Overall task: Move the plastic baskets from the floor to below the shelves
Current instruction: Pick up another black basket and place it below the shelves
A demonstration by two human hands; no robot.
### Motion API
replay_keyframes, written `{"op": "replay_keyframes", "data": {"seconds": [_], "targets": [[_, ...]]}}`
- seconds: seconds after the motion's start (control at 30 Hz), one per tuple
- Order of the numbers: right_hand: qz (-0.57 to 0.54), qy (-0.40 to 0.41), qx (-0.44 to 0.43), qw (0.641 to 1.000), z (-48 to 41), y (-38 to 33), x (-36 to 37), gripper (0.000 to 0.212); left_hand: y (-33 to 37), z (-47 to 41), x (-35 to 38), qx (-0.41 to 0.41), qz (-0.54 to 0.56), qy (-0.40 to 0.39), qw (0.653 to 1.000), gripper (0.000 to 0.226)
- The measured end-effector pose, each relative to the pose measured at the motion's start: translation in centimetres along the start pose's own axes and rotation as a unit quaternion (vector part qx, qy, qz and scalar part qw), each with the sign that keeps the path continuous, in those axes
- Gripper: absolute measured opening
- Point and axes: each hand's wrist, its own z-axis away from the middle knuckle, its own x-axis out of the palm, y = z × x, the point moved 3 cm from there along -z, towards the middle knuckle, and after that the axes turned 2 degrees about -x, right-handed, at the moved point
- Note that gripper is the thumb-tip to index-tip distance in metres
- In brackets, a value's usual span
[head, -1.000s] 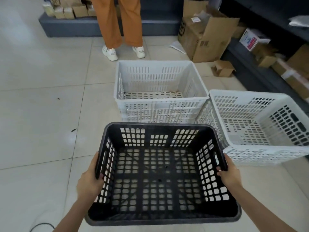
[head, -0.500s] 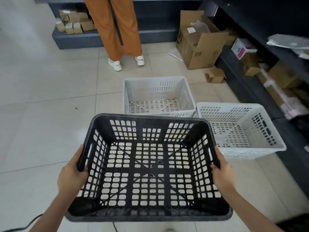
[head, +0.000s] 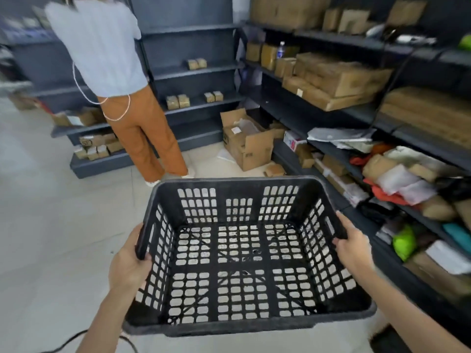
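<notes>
The black basket [head: 244,253] has risen off the floor to mid-frame, each hand's grip, left hand [head: 128,263] and right hand [head: 354,247], clamped on a side rim, and may clip the shelves [head: 331,146] at right.

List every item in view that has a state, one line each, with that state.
black basket: empty, upright, held up off the floor.
left hand: closed on the basket's left rim.
right hand: closed on the basket's right rim.
cardboard box: on the floor, flaps open.
water bottle: upright on a shelf.
other person: standing, back to the camera, facing the shelves.
</notes>
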Motion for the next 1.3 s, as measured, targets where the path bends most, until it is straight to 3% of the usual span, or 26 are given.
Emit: {"op": "replay_keyframes", "data": {"seconds": [0.27, 0.63, 0.97, 1.13, 1.3], "targets": [[0.041, 0.063, 0.057, 0.996, 6.4, 6.6, -19.5, 0.074, 13.4, 8.6, 3.3, 0.048, 0.027, -0.083, 0.995, 0.067], [-0.009, 0.191, 0.168, 0.967, 11.2, 22.7, -41.4, 0.066, 29.5, 22.4, 21.5, 0.122, 0.105, -0.234, 0.959, 0.073], [-0.079, 0.329, 0.304, 0.89, 12.5, 34.5, -47.0, 0.064, 45.0, 25.7, 36.6, 0.231, 0.121, -0.347, 0.901, 0.068], [-0.089, 0.371, 0.347, 0.857, 12.5, 38.9, -47.3, 0.071, 47.6, 26.3, 44.4, 0.268, 0.083, -0.395, 0.875, 0.077], [-0.075, 0.379, 0.384, 0.839, 13.1, 42.1, -47.7, 0.076, 48.5, 28.6, 50.1, 0.252, 0.068, -0.43, 0.864, 0.074]]}}
